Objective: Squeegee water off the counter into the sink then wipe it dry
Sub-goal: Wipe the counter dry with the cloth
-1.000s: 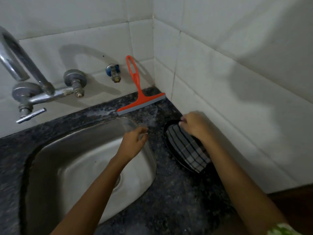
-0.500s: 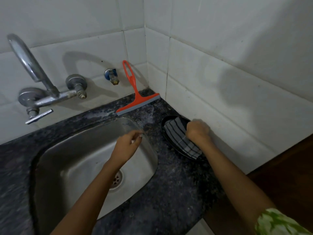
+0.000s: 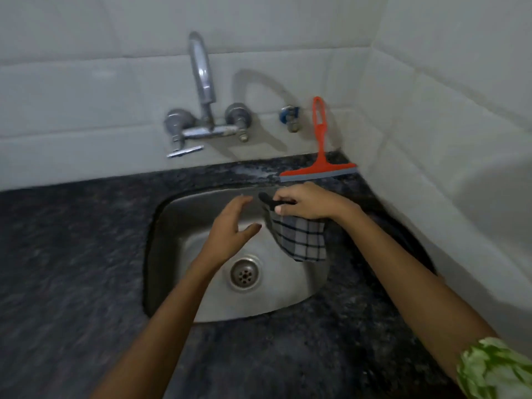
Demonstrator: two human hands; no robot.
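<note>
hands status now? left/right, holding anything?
Left hand: open, empty, over the sink.
Right hand: closed, holding the checked cloth.

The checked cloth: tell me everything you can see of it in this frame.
The cloth is a thin woven fabric, pale grey with a dark checked pattern and a dark edge bunched at the top. It hangs limp over the right side of the sink, pinched at its top by the right hand. The left hand is open beside it, not touching.

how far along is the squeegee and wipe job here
Squeegeeing looks finished: the orange squeegee leans against the wall. In hand: the right hand holds the checked cloth over the sink, left hand open beside it. Left: wiping the counter dry.
</note>
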